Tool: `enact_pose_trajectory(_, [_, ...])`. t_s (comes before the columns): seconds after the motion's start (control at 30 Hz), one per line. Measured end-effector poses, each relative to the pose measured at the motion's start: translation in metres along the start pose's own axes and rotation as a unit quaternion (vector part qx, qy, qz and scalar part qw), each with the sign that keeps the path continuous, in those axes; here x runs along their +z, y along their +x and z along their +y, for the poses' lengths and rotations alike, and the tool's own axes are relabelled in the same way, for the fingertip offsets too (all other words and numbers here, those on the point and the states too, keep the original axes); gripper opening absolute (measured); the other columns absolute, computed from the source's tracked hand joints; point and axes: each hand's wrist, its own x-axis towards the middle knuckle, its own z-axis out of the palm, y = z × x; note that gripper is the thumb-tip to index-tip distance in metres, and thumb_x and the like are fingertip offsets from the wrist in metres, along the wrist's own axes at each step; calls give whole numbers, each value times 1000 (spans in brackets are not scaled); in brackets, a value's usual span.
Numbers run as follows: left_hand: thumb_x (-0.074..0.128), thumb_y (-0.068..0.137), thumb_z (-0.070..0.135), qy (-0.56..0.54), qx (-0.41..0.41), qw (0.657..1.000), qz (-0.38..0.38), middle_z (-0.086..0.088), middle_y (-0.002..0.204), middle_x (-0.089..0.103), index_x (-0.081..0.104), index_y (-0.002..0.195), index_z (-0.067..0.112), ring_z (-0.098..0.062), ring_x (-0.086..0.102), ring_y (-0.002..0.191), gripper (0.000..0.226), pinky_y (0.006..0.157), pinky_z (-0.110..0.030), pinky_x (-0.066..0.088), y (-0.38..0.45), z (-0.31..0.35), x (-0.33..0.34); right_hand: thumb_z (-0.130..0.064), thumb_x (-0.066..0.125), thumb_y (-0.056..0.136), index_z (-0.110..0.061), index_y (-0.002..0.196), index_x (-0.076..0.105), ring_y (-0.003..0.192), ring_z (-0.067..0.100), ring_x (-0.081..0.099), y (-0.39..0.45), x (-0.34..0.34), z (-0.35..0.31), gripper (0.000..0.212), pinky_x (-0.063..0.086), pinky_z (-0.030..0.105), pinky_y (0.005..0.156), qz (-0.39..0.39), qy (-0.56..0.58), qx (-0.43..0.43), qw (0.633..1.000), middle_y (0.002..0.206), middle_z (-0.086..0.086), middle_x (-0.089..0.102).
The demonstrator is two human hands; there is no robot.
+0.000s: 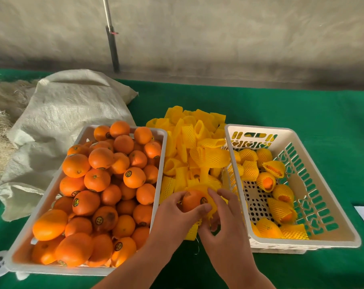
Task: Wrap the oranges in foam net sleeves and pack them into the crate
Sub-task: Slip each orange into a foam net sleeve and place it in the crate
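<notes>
- Both hands meet between two trays: left hand [177, 213] grips a bare orange [194, 200], right hand [227, 222] pinches a yellow foam net sleeve [213, 207] against it.
- Round dark-and-yellow stickers [203, 200] mark the fruit; no writing is legible.
- White tray [22, 247] at left is heaped with unwrapped oranges [101, 184].
- Loose sleeves [197, 147] pile up in the middle.
- White slotted crate [302, 184] at right holds about nine wrapped oranges [268, 181].
- Woven sack [68, 113] lies far left on green cloth [302, 109].
</notes>
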Motion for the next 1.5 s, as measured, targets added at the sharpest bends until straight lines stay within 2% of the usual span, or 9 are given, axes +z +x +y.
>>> enact_pose_trajectory(0.2, [78, 70, 59, -52, 6, 995, -80, 9, 123, 67, 59, 134, 37, -15, 68, 108, 69, 81, -35, 65, -7, 1, -12, -22, 79, 91, -42, 150, 40, 110, 13, 59, 1, -10, -3, 73, 55, 16, 84, 2, 11, -25, 1000, 146, -26, 31])
enact_pose_trajectory(0.43, [65, 71, 83, 148, 161, 971, 95, 28, 111, 60, 60, 122, 47, 3, 59, 100, 62, 71, -10, 50, -12, 6, -16, -15, 80, 88, -41, 150, 39, 102, 12, 62, -4, -10, -20, 80, 60, 25, 80, 19, 5, -70, 997, 145, -21, 35])
enact_pose_trajectory(0.5, [62, 73, 82, 179, 192, 955, 134, 35, 114, 54, 55, 119, 53, 9, 53, 107, 55, 74, -6, 46, -13, 8, -15, -13, 79, 86, -42, 150, 36, 105, 2, 58, -8, -9, -28, 83, 56, 15, 83, 15, 0, -91, 996, 146, -21, 34])
enact_pose_trajectory(0.6, [62, 76, 77, 194, 221, 941, 169, 39, 120, 49, 57, 128, 48, 10, 52, 114, 60, 81, -9, 48, -12, 8, -15, -17, 71, 85, -37, 150, 39, 105, -13, 50, -10, -6, -37, 76, 45, 0, 82, 4, -5, -115, 993, 144, -17, 37])
enact_pose_trajectory(0.73, [76, 80, 62, 174, 236, 942, 166, 33, 132, 47, 53, 135, 45, 5, 53, 121, 62, 80, -11, 57, -9, 6, -16, -22, 70, 86, -34, 150, 40, 103, -16, 47, -11, -4, -41, 72, 43, -1, 80, 3, -12, -118, 993, 142, -13, 40])
enact_pose_trajectory(1.0, [92, 72, 35, 194, 307, 912, 190, 21, 136, 45, 54, 129, 34, -6, 51, 125, 68, 83, -15, 53, -9, 3, -25, -34, 73, 83, -42, 142, 52, 107, 4, 64, -18, -15, -33, 63, 54, 14, 80, -5, 59, -169, 984, 144, -15, 43])
enact_pose_trajectory(1.1, [95, 67, 15, 222, 311, 905, 185, 26, 137, 39, 52, 129, 35, -4, 46, 128, 78, 82, -16, 52, -7, -1, -27, -38, 77, 82, -42, 131, 60, 105, 14, 67, -16, -24, -27, 52, 51, 13, 79, 55, 119, -136, 982, 137, -10, 50])
enact_pose_trajectory(1.27, [94, 65, 8, 251, 316, 901, 156, 15, 140, 41, 50, 131, 30, -7, 44, 127, 82, 84, -23, 56, -8, -7, -20, -32, 69, 98, -30, 98, 68, 97, 17, 65, 5, -38, -8, 2, 50, 14, 71, 121, 116, -73, 983, 117, -13, 60])
enact_pose_trajectory(1.5, [96, 62, 2, 306, 390, 864, 89, 1, 140, 43, 48, 130, 21, -5, 34, 131, 86, 92, -20, 43, -17, -7, -6, -33, 69, 96, -38, 95, 68, 96, 13, 71, 11, -40, 11, 5, 58, 20, 76, 102, 191, 69, 974, 107, -11, 70])
